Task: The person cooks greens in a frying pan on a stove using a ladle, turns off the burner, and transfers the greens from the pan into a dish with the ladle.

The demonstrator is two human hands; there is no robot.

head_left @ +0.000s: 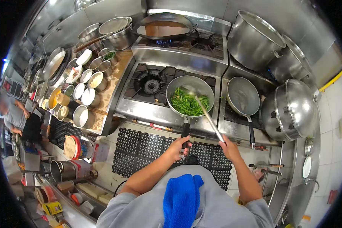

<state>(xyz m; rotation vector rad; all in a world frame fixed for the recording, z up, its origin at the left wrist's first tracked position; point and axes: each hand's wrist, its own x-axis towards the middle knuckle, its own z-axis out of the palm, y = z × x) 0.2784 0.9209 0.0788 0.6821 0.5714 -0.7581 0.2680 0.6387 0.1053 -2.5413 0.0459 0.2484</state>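
Note:
My left hand [178, 148] is closed around the black handle of a grey frying pan [171, 84], which sits on the front stove. Cut green vegetables [188, 105] cover much of the pan's bottom. In my right hand [229, 147] is the end of a long metal ladle [209, 119]. The ladle slants up and left into the pan, its bowl among the greens. To the right, a second grey pan [243, 95] rests on another burner, its black handle toward me.
A wok of brown liquid [163, 28] sits on the back burner. Large pots [252, 40] and a domed steamer [296, 108] stand right. On the left counter [119, 72] are several ingredient containers. A person [17, 117] stands far left. Black mats [135, 150] cover floor below the stove.

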